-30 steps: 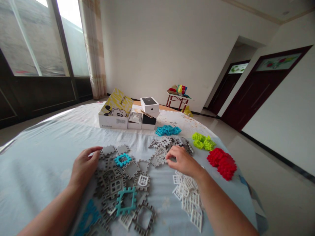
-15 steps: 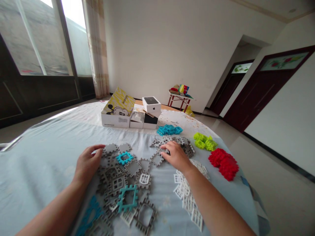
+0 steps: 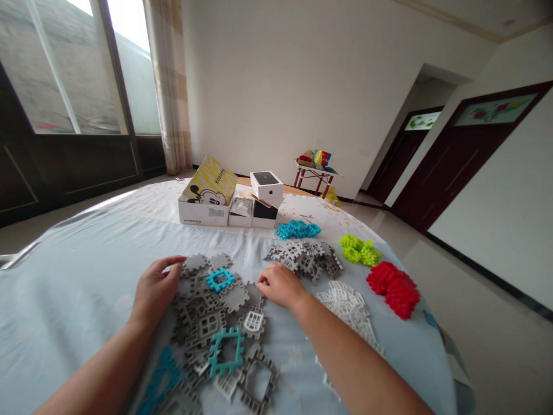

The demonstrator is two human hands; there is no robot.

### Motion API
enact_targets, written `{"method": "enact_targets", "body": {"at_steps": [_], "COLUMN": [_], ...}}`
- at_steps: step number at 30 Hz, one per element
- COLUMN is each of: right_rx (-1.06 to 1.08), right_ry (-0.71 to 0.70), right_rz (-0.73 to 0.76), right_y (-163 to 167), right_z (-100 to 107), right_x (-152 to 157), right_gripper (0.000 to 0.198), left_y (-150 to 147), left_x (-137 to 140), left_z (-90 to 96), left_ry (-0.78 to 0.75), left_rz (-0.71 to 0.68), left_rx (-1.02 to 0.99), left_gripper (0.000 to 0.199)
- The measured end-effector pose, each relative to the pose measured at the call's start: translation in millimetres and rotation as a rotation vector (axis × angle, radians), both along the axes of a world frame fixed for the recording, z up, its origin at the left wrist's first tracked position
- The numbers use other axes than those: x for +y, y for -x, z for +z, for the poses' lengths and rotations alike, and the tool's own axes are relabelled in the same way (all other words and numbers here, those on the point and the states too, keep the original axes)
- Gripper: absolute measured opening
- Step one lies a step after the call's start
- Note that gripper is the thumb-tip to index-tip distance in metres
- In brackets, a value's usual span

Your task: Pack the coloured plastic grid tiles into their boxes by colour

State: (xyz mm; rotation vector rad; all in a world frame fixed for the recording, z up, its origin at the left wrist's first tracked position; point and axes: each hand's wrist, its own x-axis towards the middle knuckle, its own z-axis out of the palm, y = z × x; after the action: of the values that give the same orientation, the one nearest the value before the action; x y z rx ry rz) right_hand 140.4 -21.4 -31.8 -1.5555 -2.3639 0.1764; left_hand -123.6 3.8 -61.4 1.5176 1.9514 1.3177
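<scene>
My left hand (image 3: 159, 288) rests on the cloth at the left edge of a mixed heap of interlocking building panels (image 3: 208, 324). Its fingers are loosely bent, with a gap at the thumb, and the fingertips lie beside a grey toothed panel (image 3: 195, 263). At the heap's right side my right hand (image 3: 280, 285) has its fingers curled closed against the edge of another grey panel (image 3: 254, 294); the fingertips are partly hidden. Between the hands lie a blue frame (image 3: 220, 279) and a white window piece (image 3: 253, 321). Closer to me is a teal frame (image 3: 227, 351).
Beyond my right hand is a grey panel pile (image 3: 305, 256). White lattice pieces (image 3: 345, 305) lie partly behind my right forearm. Blue (image 3: 298, 229), lime-green (image 3: 360, 249) and red (image 3: 393, 288) piles sit farther out. A yellow-lidded box (image 3: 203, 213) and a white phone box (image 3: 266, 184) stand at the back.
My right hand has moved left and nearer, from the grey pile to the mixed heap's right edge. A grey panel beside it earlier no longer shows there. My left hand has stayed put.
</scene>
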Motion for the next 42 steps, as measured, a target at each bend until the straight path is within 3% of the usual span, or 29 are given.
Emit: {"method": "enact_targets", "body": {"at_steps": [6,12,16,19,23,28,32,38,42], "right_rx": [0.182,0.435,0.451,0.407,0.367,0.332,0.249,0.164,0.169], "right_ry": [-0.042,-0.156,-0.287,-0.364,-0.335,-0.217,-0.123,0.021,0.063], "right_rz": [-0.026,-0.274,-0.465,-0.544,-0.389,-0.067,0.108,0.196,0.190], "right_y": [-26.4,-90.5,-128.2,-137.6,-114.3,-49.2,-3.6,26.8,31.6], "right_z": [21.2,35.9,39.5,37.2,31.2,30.2,24.4,-1.3,-9.9], "right_x": [-4.1,16.9,31.8,34.5,23.5,-6.4,-21.9,-13.6,-8.6], "right_gripper": [0.012,0.019,0.024,0.029,0.026,0.021,0.023,0.033,0.028], "left_y": [-0.1,-1.0,-0.5,0.4,0.9,1.1,1.7,2.0,1.4], "left_x": [-1.6,-1.7,-1.2,-0.1,1.9,1.7,2.0,1.8,-0.2], "left_z": [2.5,4.7,3.7,2.3,-0.3,-2.2,-3.5,-3.3,-1.5], "left_ry": [0.029,0.032,0.018,0.010,0.001,-0.006,-0.016,-0.025,-0.029], "left_rz": [-0.016,-0.018,-0.018,-0.020,-0.024,-0.031,-0.025,-0.026,-0.030], "left_rx": [-0.016,-0.027,-0.029,-0.031,-0.034,-0.037,-0.029,-0.018,-0.013], "left_gripper": [0.035,0.037,0.036,0.036,0.036,0.037,0.036,0.036,0.035]}}
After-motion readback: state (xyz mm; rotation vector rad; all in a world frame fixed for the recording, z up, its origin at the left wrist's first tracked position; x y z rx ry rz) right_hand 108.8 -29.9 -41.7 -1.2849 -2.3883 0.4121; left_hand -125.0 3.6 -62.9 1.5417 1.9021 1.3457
